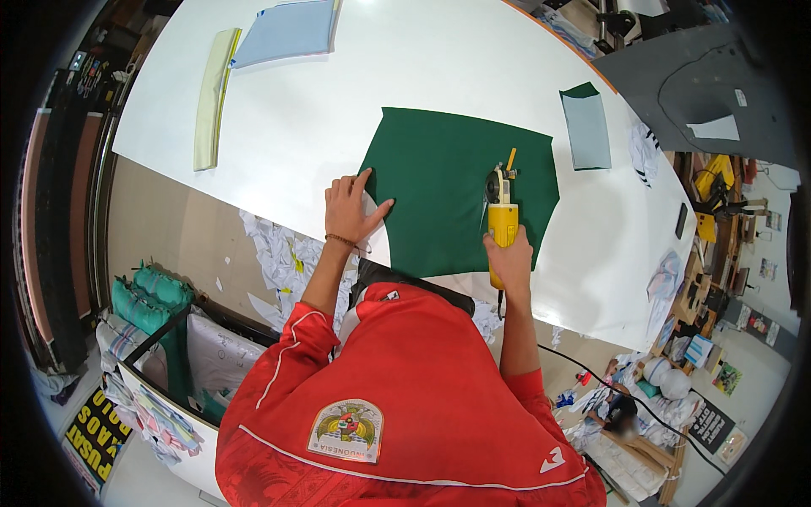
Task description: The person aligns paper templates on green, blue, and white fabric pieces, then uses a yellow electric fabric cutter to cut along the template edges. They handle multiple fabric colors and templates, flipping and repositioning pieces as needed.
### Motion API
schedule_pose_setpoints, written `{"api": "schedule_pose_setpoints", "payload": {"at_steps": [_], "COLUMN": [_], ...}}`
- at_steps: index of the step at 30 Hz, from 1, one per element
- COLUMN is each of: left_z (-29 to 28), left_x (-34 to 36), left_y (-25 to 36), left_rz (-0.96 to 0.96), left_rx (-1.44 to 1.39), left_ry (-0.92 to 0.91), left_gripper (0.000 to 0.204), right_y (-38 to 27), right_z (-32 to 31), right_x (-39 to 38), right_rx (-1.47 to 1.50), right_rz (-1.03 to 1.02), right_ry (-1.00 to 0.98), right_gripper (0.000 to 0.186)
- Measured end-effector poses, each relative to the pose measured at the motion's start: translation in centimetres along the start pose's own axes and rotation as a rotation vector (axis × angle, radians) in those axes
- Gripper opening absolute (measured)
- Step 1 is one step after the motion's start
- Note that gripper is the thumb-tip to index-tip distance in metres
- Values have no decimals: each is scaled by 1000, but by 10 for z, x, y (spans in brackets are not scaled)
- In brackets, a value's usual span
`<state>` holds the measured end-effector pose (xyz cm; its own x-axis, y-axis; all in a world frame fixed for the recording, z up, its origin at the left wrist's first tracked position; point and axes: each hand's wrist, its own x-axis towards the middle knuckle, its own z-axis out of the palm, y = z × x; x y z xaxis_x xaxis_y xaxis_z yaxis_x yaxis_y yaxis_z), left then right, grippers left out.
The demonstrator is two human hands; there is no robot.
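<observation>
A piece of dark green fabric (439, 186) lies flat on the white table (287, 127) in front of me. My left hand (348, 209) rests at the fabric's left edge, fingers spread, thumb and fingertips touching the cloth. In my right hand (510, 260) is a yellow handheld electric fabric cutter (503, 221). Its round head points away from me and sits over the right part of the green fabric. Whether the blade touches the cloth cannot be made out.
Folded grey-blue fabric (285, 34) and a pale yellow strip (215, 101) lie at the far left. Light grey fabric (587, 131) lies right. A black cord (625, 393) trails lower right. Scraps (287, 262) litter the floor beside a bin with green bundles (160, 289).
</observation>
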<state>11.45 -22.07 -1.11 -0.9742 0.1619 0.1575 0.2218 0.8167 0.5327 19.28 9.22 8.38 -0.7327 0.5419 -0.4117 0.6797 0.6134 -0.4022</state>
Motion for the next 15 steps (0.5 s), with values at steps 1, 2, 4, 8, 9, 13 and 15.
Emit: {"api": "schedule_pose_setpoints", "payload": {"at_steps": [1,2,4,8,9,13,15], "left_z": [0,0,0,-1,-2,-1,-3], "left_x": [0,0,0,1,2,2,3], "left_y": [0,-1,-1,1,1,0,1], "left_rz": [1,1,3,-18,-31,-36,-37], "left_rx": [0,0,-1,-27,-39,-36,-33], "left_ry": [2,4,10,-12,-28,-29,-32], "left_gripper": [75,75,74,76,76,77,76], "right_y": [-2,-5,-8,-14,-17,-27,-30], "right_z": [0,-1,-1,0,-1,-3,-4], "right_x": [4,7,16,33,37,52,61], "right_rx": [4,8,-1,-34,-38,-33,-37], "right_rz": [-3,-6,-9,-13,-16,-21,-24], "right_ry": [-4,-8,-7,-4,-8,-18,-20], "right_gripper": [54,55,56,58,58,58,58]}}
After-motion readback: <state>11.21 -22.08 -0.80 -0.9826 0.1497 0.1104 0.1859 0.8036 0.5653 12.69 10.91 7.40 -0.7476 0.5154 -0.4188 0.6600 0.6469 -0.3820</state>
